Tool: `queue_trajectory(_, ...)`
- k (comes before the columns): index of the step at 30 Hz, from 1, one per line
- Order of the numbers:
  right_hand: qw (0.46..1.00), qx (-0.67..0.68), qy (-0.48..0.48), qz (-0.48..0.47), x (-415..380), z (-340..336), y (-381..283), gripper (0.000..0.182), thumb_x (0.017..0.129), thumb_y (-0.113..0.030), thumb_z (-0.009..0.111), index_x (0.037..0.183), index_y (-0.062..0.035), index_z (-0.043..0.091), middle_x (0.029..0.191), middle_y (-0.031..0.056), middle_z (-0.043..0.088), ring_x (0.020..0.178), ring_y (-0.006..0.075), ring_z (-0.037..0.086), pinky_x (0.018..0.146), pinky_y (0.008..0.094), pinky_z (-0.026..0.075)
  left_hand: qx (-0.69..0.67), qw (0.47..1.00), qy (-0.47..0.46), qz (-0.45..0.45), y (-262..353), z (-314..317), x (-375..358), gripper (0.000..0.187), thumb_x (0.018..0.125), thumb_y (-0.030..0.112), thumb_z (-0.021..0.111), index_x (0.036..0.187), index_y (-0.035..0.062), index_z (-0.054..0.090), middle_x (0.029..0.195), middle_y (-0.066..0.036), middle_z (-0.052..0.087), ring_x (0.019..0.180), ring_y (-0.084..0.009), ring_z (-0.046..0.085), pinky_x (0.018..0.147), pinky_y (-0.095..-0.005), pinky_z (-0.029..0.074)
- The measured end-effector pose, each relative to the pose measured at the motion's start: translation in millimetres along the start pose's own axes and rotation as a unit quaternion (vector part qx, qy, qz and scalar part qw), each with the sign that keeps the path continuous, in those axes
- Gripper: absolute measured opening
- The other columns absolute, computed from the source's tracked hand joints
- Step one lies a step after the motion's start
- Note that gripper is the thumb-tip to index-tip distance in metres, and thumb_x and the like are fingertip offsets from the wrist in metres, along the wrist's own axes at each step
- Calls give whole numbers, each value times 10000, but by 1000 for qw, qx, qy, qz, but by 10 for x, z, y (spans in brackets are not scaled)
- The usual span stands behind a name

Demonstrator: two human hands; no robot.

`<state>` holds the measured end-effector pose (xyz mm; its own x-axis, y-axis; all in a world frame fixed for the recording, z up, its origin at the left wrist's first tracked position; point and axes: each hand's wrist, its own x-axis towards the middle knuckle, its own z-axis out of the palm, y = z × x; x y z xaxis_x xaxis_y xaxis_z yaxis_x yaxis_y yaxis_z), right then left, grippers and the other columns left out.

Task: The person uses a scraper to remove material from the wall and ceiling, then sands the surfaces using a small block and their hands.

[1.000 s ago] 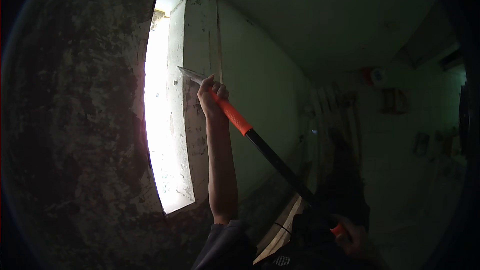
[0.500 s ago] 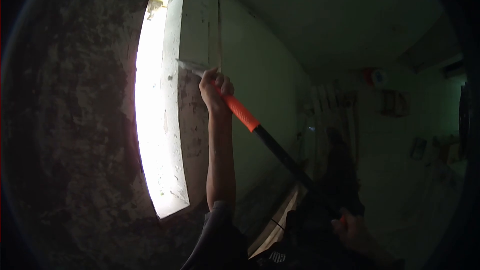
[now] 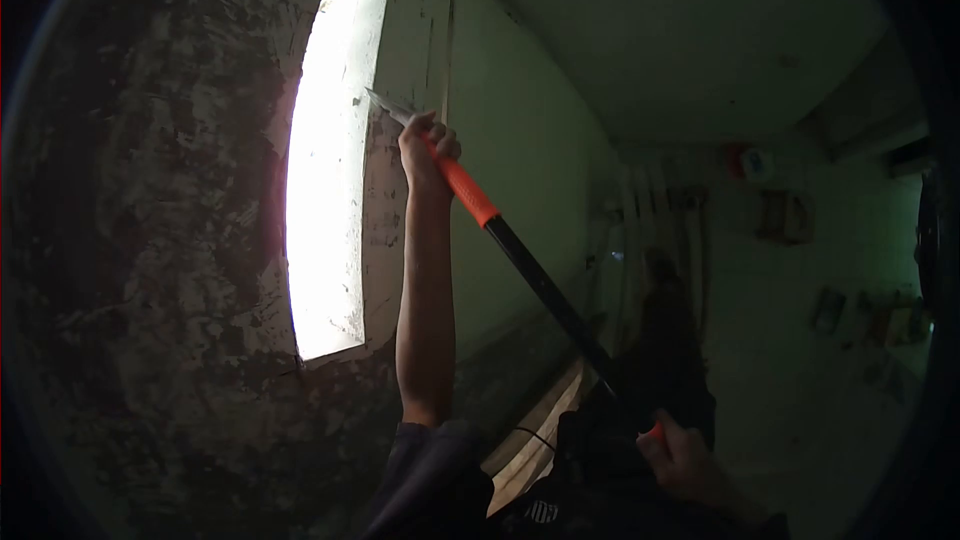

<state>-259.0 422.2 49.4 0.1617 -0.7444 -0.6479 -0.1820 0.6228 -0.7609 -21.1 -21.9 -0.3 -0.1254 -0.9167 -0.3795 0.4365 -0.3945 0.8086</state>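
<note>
A long-handled scraper (image 3: pixel 540 285) slants across the middle of the head view, with a black shaft and an orange grip near its blade end. My left hand (image 3: pixel 430 145) is wrapped round that orange grip, arm stretched forward. Just beyond the fingers, the pale metal blade (image 3: pixel 388 106) overlaps the right edge of the bright window opening (image 3: pixel 330 180). Lower down on the right, my right hand (image 3: pixel 680 452) is closed round the rear end, where a bit of orange shows at the fingers. Shadow hides part of the shaft near it.
The dark wall (image 3: pixel 180 200) left of the window has patchy, stripped paint. A smooth greenish wall (image 3: pixel 520 150) runs off to the right. Pale upright boards (image 3: pixel 650 190) and a red-and-white object (image 3: pixel 755 162) are at the dim far end. A pale strip (image 3: pixel 535 440) lies below.
The view has shifted, so the window sits higher and further right. Both hands and the scraper have moved slightly up and left in the view; both grips stay closed.
</note>
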Motion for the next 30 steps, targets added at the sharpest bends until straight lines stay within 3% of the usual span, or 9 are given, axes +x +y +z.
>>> queue_trajectory(1,999,15,-33,5,-11,39,44,515,922,-338,572,1159,117,516,632,204,584,574,329,637,522,386,464,12,1000,13,0,-44,-16,-72,128,873,157,508,801,110,413,573,28,351,398,-104,347,389,-259,297)
queue_trajectory(6,1000,15,-24,-5,23,234,76,483,925,-328,565,1179,80,515,605,192,578,553,339,629,517,384,468,44,997,61,21,-74,7,-105,291,889,132,498,646,162,340,518,50,315,374,-78,320,360,-236,262)
queue_trajectory(9,1000,20,2,11,364,317,-250,490,921,-338,568,1183,74,524,616,201,584,568,350,629,536,390,480,43,998,-15,-33,-11,-35,303,174,863,134,513,742,125,388,572,25,346,396,-102,340,388,-266,289)
queue_trajectory(11,999,23,3,28,509,131,-415,504,918,-349,571,1184,76,527,636,213,591,595,355,635,560,395,492,67,998,-16,15,-17,170,613,192,859,125,517,724,124,381,570,21,345,397,-101,337,384,-260,284)
queue_trajectory(13,998,-35,59,6,489,-42,-424,418,921,-358,568,1084,27,549,660,246,615,677,429,655,573,437,521,49,998,-26,11,-32,302,765,202,859,128,519,716,122,377,564,19,338,395,-101,335,383,-257,283)
queue_trajectory(17,997,-58,34,30,406,-53,-339,490,909,-382,575,1133,52,544,695,273,625,712,452,654,632,462,533,2,1000,-8,-10,-40,141,557,220,863,125,516,701,118,367,552,21,323,395,-103,332,381,-254,285)
queue_trajectory(18,995,-55,8,81,340,-84,-321,561,887,-389,602,1200,73,544,738,245,629,714,393,648,657,418,517,3,1000,-9,-12,-42,143,459,220,863,125,516,701,118,367,552,21,323,395,-103,332,381,-254,285)
queue_trajectory(23,993,-13,-35,113,116,-95,-427,558,865,-376,630,1179,79,558,600,180,591,573,353,633,547,401,510,10,1000,-2,-21,-47,19,76,231,876,133,495,691,123,357,553,25,326,391,-107,326,382,-266,290)
queue_trajectory(30,992,-67,61,92,480,-262,-783,541,892,-382,599,1200,60,545,732,247,624,718,418,635,679,459,511,11,997,-53,-55,-74,217,960,244,874,139,484,668,138,353,539,31,320,402,-111,335,389,-267,284)
